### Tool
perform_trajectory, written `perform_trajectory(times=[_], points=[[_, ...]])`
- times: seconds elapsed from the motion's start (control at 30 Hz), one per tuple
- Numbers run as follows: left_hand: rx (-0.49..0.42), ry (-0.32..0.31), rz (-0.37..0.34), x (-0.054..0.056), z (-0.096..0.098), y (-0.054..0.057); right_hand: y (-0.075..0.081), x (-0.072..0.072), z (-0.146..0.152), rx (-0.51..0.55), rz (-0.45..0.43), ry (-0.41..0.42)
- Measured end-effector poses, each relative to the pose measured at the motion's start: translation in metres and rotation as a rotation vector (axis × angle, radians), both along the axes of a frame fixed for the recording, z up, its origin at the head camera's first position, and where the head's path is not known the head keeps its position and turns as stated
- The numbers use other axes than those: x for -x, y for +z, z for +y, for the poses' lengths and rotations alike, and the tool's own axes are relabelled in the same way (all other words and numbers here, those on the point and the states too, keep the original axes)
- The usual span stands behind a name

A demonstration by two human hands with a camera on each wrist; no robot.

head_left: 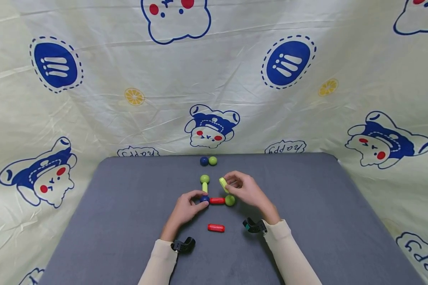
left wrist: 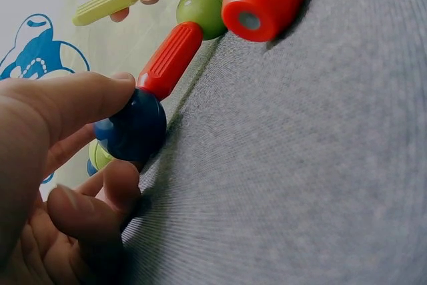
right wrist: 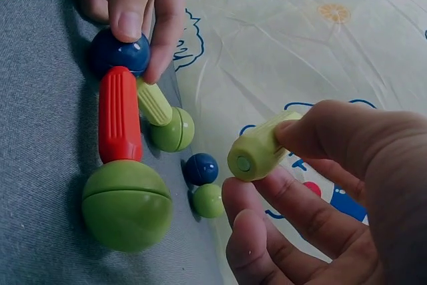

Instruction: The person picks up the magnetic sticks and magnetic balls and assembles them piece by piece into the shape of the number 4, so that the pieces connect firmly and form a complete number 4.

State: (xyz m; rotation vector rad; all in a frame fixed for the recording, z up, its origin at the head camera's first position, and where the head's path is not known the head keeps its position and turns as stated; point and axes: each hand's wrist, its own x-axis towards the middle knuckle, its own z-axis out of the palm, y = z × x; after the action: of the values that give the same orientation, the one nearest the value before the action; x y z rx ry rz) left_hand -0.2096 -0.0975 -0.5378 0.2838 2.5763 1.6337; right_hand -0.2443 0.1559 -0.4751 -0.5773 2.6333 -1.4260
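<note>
My left hand (head_left: 187,206) pinches a dark blue ball (left wrist: 135,125) between thumb and fingers, low on the table. From that ball a ribbed red rod (right wrist: 120,115) runs right to a green ball (right wrist: 127,205). A yellow-green rod (head_left: 205,187) leads away from it to another green ball (head_left: 205,179), so the pieces form an L. My right hand (head_left: 245,189) holds a loose yellow-green rod (right wrist: 260,148) between thumb and fingers, raised above the right-hand green ball. A round metallic spot shows on the rod's end in the right wrist view.
Nearer me on the grey table (head_left: 135,229) lies a loose red rod (head_left: 216,228). Near the far edge, a second blue ball (head_left: 204,161) sits beside a light green ball (head_left: 213,160). A printed cloth (head_left: 235,87) hangs behind the table.
</note>
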Motion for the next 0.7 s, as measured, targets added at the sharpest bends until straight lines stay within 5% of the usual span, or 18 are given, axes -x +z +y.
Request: perform_trajectory(times=[0.7], points=[[0.018,0.004,-0.028,0.0005,-0.0006,-0.0002,-0.0061,0.0051,0.0052,0.122,-0.005,-0.034]])
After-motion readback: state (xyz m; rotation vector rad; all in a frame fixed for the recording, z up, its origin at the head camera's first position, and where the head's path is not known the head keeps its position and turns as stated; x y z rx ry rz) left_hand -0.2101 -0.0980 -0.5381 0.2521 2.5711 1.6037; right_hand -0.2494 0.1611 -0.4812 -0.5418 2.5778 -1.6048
